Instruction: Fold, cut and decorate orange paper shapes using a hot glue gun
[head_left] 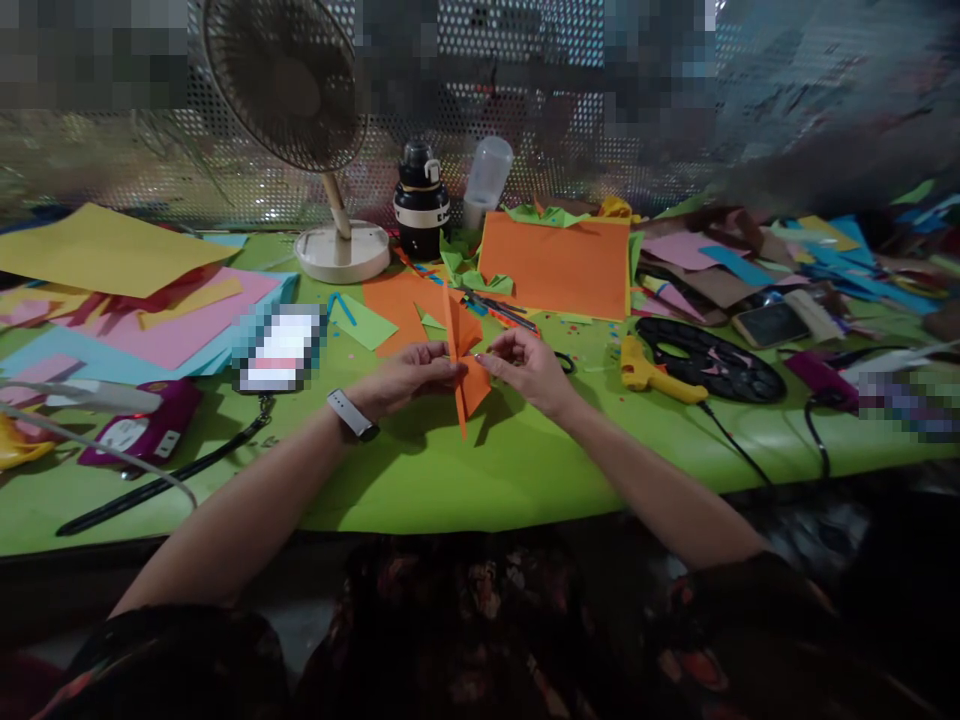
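Note:
An orange folded paper piece (474, 385) with pointed flaps is held up above the green table (420, 490), in the middle of the view. My left hand (416, 378) grips its left side between thumb and fingers; a watch with a pale strap is on that wrist. On the other side, my right hand (529, 370) pinches the middle of the folded piece with thumb and forefinger, the other fingers curled. Behind the hands lie an orange sheet (555, 265), green paper scraps (472, 270) and dark scissors (499, 308).
A white fan (341, 252), a black bottle (421, 215) and a clear bottle (489, 170) stand at the back. Coloured sheets (112, 250) and a phone (279, 350) lie left. A yellow glue gun (660, 378) and a black tray (739, 375) are right.

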